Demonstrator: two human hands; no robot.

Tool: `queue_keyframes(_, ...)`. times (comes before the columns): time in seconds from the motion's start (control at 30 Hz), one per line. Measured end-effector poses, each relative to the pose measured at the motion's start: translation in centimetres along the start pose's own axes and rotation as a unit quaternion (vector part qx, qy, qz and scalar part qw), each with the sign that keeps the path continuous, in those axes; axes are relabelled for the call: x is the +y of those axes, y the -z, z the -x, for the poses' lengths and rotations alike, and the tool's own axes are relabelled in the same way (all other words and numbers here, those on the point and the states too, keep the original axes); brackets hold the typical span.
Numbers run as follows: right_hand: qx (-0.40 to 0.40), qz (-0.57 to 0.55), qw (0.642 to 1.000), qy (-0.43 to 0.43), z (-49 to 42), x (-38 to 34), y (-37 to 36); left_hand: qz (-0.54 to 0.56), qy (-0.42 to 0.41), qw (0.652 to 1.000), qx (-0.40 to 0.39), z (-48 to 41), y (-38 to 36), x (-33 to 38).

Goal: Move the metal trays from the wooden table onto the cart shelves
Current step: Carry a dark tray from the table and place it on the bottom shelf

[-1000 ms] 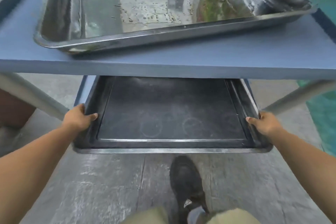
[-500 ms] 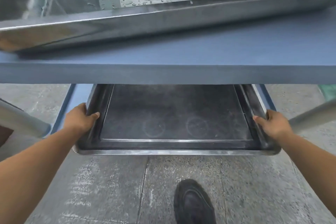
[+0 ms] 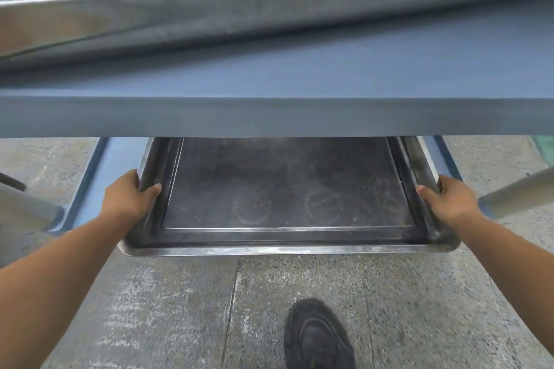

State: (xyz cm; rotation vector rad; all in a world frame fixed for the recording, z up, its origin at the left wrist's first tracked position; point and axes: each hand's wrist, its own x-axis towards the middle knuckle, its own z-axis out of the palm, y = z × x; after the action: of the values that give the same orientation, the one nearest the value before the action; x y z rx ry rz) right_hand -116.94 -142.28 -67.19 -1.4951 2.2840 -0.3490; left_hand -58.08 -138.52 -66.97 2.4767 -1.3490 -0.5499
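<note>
Both hands [image 3: 129, 198] [image 3: 449, 201] are gripping tray [image 3: 287, 189] sides, sliding it onto lower shelf [image 3: 99, 189]; far edge could snag w/ tilt.

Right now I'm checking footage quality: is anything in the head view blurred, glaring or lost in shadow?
Head view: the upper tray is close and smeared; glare streaks its rim; the dark tray sits shaded under the blue shelf; both hands look fairly sharp.

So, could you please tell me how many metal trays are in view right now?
2. One shiny tray sits on the cart's upper blue shelf. A dark tray is held by the left hand and right hand at the lower shelf. Others may be hidden.
</note>
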Motion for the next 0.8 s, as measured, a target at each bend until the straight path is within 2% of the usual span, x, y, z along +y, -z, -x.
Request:
queue_keyframes(0.23, -0.004, 0.045, 0.999, -0.01, 0.1, -0.5, 0.0, -0.033, 0.002, 0.999, 0.009, 0.2, 0.3, 0.2)
queue_keyframes(0.37, 0.024, 0.057, 0.998, -0.005, 1.5, -1.2, 0.3, -0.06, -0.037, 0.997, 0.028, 1.9, 0.8, 0.9)
queue_keyframes(0.5, 0.071, 0.082, 0.989, 0.099, 4.9, -2.7, 0.2, -0.121, -0.148, 0.978, 0.078, 5.0, 0.6, 1.9)
queue_keyframes(0.57, 0.059, 0.077, 0.984, 0.15, 7.1, -3.7, 0.0, -0.123, -0.216, 0.965, 0.079, 7.0, 0.2, 2.5)
queue_keyframes(0.7, -0.017, 0.101, 0.971, 0.215, 11.6, -5.5, -1.1, -0.113, -0.278, 0.954, 0.015, 10.6, -0.5, 2.9)
queue_keyframes(0.8, -0.052, 0.162, 0.948, 0.268, 14.0, -5.9, -1.9, -0.148, -0.311, 0.938, -0.037, 12.1, -1.0, 2.6)
